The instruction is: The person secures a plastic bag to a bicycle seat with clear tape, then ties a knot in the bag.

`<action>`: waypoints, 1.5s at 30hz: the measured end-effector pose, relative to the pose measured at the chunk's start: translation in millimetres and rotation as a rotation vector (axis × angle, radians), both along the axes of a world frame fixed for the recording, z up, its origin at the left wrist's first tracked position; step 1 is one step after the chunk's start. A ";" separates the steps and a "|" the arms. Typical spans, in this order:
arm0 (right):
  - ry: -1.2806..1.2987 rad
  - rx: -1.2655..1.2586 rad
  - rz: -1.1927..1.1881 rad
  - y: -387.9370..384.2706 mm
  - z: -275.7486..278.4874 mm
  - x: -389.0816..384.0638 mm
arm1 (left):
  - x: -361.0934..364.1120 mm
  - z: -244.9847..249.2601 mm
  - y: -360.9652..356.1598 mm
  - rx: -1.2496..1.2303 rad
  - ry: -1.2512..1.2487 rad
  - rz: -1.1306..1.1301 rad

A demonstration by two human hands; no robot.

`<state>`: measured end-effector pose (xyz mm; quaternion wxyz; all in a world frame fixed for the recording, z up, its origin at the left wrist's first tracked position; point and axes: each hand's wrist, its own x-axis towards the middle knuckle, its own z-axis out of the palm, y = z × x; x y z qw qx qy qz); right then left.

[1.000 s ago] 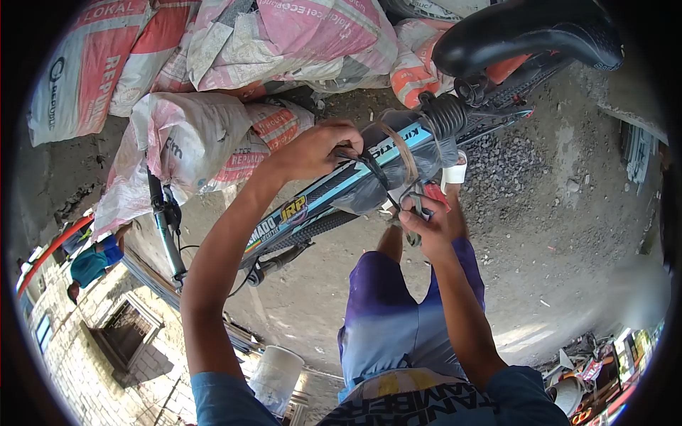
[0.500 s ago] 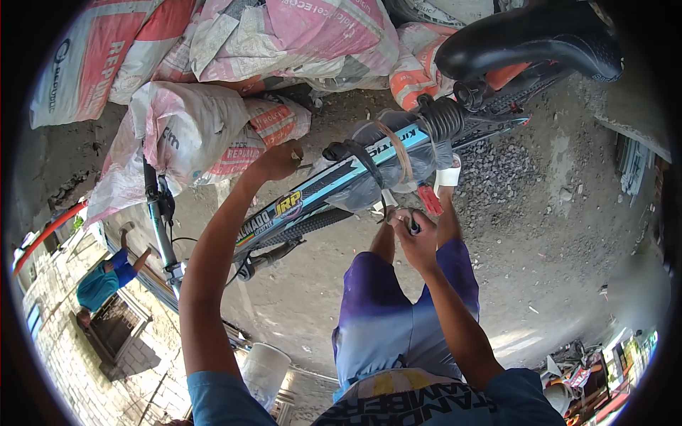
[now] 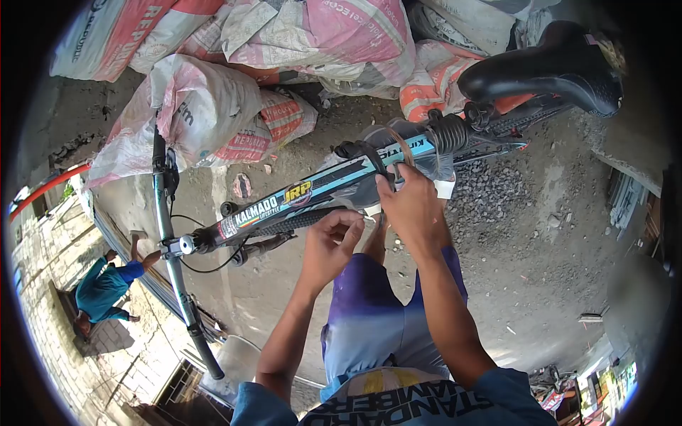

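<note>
A bicycle with a black and light-blue frame (image 3: 323, 186) stands across in front of me. Grey plastic (image 3: 353, 195) is wrapped around its tube, with a brown band (image 3: 402, 144) over it. A black strap (image 3: 372, 154) also loops around the tube. At the strap's lower side, my right hand (image 3: 413, 207) has its fingers closed on it, against the frame. My left hand (image 3: 331, 243) is just below the tube, thumb and fingers pinched together; what lies between them is too small to name.
Filled sacks (image 3: 312, 42) lie behind the bicycle. Handlebars (image 3: 172, 248) extend at left, and a black saddle (image 3: 543, 71) is at upper right. Gravel (image 3: 497, 181) covers ground at right. Another person (image 3: 106, 287) in teal is at far left; a whitish bucket (image 3: 234, 362) stands lower left.
My left hand has come from the far side of the tube to the near side. My right hand has risen to the strap at the tube. The red thing near it is no longer visible.
</note>
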<state>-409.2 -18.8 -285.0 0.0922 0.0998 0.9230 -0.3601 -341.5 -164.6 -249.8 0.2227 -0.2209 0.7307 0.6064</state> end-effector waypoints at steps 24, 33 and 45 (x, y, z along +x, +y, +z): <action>-0.341 -0.893 0.249 53.8 -5.5 -22.8 | 1.7 15.5 72.7 -0.602 0.523 0.394; -0.134 -0.390 0.543 70.5 -12.2 -36.1 | -15.7 42.5 61.7 0.234 0.697 0.757; -0.198 -0.549 0.347 115.5 -11.4 -8.4 | -0.7 170.2 4.6 0.088 0.778 0.548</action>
